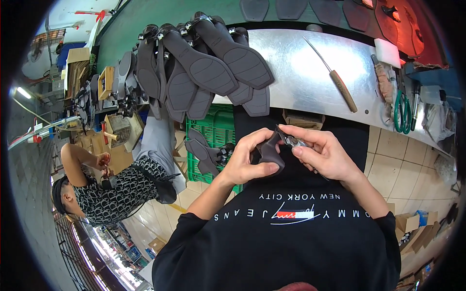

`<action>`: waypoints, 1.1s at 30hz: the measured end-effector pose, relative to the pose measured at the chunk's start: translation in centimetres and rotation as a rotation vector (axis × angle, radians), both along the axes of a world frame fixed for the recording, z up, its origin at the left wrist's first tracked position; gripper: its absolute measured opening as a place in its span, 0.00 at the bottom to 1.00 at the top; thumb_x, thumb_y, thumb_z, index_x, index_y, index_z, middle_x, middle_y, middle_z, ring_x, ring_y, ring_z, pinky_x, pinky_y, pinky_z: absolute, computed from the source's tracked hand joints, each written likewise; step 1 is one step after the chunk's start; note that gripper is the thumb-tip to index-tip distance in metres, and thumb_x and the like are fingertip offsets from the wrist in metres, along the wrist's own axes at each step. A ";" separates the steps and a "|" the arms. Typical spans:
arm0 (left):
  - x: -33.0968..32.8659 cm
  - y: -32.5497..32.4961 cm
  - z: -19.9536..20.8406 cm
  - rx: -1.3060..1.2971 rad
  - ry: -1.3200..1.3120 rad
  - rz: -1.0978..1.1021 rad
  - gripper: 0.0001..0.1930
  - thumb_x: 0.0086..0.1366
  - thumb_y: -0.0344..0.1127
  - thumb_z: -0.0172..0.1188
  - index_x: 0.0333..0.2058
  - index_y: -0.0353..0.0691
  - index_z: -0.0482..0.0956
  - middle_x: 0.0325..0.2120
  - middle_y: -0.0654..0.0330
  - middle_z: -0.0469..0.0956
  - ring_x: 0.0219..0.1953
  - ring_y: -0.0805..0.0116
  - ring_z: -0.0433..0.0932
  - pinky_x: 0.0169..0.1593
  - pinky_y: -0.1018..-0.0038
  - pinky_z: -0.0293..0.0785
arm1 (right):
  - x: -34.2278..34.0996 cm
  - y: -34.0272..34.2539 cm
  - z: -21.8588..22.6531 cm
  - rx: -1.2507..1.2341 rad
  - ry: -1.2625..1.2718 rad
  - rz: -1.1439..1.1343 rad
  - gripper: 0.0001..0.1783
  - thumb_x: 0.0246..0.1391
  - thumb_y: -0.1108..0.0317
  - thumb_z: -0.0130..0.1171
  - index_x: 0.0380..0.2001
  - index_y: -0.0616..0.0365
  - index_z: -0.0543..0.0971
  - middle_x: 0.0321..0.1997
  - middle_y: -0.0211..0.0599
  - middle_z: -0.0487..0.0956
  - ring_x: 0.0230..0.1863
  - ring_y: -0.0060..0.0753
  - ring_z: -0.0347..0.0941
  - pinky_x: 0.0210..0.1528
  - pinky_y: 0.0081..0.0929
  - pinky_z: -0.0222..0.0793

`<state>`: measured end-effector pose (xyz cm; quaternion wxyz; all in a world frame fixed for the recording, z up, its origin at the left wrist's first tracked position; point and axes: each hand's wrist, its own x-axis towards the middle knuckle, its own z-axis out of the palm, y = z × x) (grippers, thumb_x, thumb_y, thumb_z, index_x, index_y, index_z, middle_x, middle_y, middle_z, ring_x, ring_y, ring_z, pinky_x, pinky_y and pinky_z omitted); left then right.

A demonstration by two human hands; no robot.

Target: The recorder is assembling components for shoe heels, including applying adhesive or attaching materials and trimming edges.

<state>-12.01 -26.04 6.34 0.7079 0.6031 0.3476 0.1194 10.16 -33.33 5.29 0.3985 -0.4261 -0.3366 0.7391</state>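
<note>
In front of my chest, my left hand [247,160] is closed around a dark, curved shoe heel [270,154], with the thumb across its lower end. My right hand [324,151] pinches a small silver metal tool [294,141], and its dark, thin tip meets the upper edge of the heel. Fingers partly cover the tool, so its exact kind cannot be made out. Beyond my hands, dark shoe soles [208,69] lie piled on the metal worktable [291,53].
An awl [335,80] with a wooden handle lies on the table. Green-handled scissors [402,112] and a white block [387,52] are at its right end. A green crate [208,126] with more soles stands below. Another person [121,189] works at the left.
</note>
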 end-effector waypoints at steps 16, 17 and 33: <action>-1.1 0.0 -1.0 -0.258 -0.147 0.048 0.27 0.48 0.40 0.65 0.46 0.32 0.74 0.35 0.64 0.75 0.36 0.78 0.73 0.42 0.83 0.67 | -0.2 0.3 -0.4 -0.005 0.032 0.040 0.25 0.60 0.74 0.52 0.62 0.50 0.71 0.28 0.19 0.75 0.20 0.07 0.57 0.23 0.10 0.55; -1.2 0.1 -1.1 -0.255 -0.151 0.027 0.27 0.48 0.40 0.65 0.47 0.32 0.74 0.35 0.63 0.75 0.36 0.78 0.73 0.42 0.83 0.67 | -0.2 0.4 -0.5 0.017 0.010 0.050 0.25 0.60 0.75 0.52 0.62 0.53 0.71 0.32 0.24 0.80 0.19 0.07 0.58 0.22 0.10 0.57; -0.9 -1.1 -0.9 -0.208 -0.095 0.136 0.26 0.52 0.39 0.64 0.48 0.32 0.72 0.35 0.64 0.75 0.37 0.78 0.72 0.44 0.81 0.67 | -2.1 -0.2 -0.7 0.544 -0.646 -0.097 0.25 0.52 0.74 0.59 0.56 0.50 0.77 0.27 0.37 0.77 0.27 0.34 0.76 0.31 0.27 0.72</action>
